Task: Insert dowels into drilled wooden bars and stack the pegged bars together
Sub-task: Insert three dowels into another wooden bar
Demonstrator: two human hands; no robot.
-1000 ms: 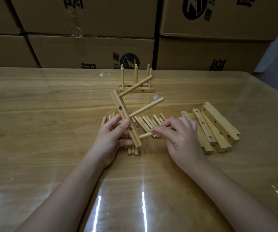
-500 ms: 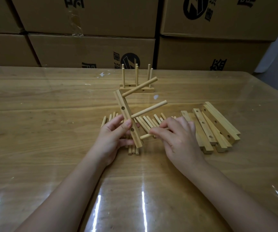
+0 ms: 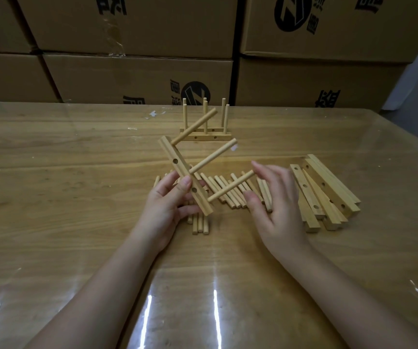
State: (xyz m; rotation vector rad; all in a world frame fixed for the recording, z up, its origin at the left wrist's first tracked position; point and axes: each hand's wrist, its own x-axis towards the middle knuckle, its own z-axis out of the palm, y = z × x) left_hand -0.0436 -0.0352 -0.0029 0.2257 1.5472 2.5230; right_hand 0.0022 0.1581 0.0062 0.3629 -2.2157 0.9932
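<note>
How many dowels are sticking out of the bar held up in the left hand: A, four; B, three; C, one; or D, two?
B: three dowels stick out of the bar that the left hand grips, one near its top, one at the middle and one near its lower end.

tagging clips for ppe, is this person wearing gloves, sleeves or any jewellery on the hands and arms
No. The left hand and right hand are bare, with no gloves, rings, watch or bracelet, and both forearms are uncovered as far as the frame shows; no sleeve is in view.
</note>
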